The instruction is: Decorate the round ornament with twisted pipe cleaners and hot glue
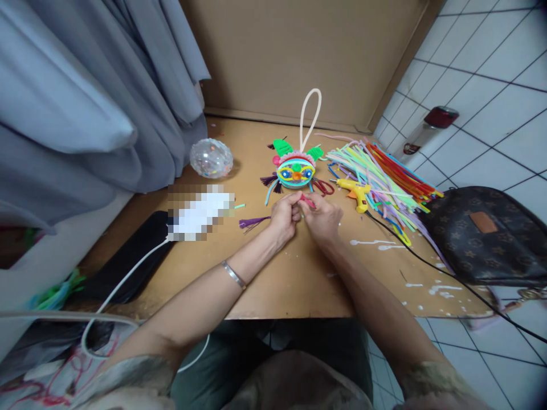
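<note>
The wooden tabletop point(299, 279) is crowded: the heap of coloured pipe cleaners point(380, 171) could be swept off. The yellow glue gun point(355, 191), perhaps hot, lies near the right hand point(322, 219). A short pink pipe cleaner point(306, 200) is pinched between both hands' fingers, left hand point(285, 216) touching; it could slip.

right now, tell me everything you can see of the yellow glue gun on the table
The yellow glue gun lies on its side on the wooden table, right of the colourful round craft face. Its body looks like yellow plastic with an orange trigger, and its nozzle points left toward the red-handled scissors. Its rear rests against the pile of pipe cleaners. A black cord seems to run from its handle toward the right. Neither hand touches it.
</note>
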Demonstrator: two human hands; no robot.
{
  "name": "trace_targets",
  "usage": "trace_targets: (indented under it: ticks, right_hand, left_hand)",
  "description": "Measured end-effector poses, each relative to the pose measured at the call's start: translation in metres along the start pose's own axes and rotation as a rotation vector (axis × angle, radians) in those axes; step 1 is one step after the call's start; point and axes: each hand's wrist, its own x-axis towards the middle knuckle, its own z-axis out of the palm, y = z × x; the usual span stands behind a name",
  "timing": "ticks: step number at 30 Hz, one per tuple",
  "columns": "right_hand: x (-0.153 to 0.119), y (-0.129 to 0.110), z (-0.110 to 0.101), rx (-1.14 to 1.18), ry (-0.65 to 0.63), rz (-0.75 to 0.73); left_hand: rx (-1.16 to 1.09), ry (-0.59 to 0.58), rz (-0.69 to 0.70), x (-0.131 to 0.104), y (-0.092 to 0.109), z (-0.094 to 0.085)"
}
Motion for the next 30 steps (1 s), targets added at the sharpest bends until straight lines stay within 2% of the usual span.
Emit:
trace_targets:
  ticks: [7, 11, 19, 22, 25, 30]
  right_hand:
    - [0.004, 0.006, -0.001, 0.103, 0.014, 0.035]
    - [0.008, 0.011, -0.003, 0.178, -0.003, 0.065]
    - [0.016, 0.025, 0.0, 0.668, -0.098, 0.09]
    - [0.018, 0.027, 0.004, 0.799, -0.137, 0.066]
    - [0.017, 0.025, 0.001, 0.716, -0.166, 0.034]
    - [0.014, 0.015, -0.018, 0.246, -0.201, -0.007]
  left_hand:
    - [0.024, -0.01, -0.019, 0.001, 0.001, 0.0]
    - [0.069, -0.076, -0.028, 0.003, 0.001, -0.002]
    - [0.298, -0.294, -0.051, 0.014, 0.018, -0.013]
    - [0.366, -0.323, -0.073, 0.019, 0.023, -0.016]
    - [0.365, -0.257, 0.017, 0.021, 0.023, -0.018]
    - [0.316, -0.152, 0.144, 0.019, 0.018, -0.016]
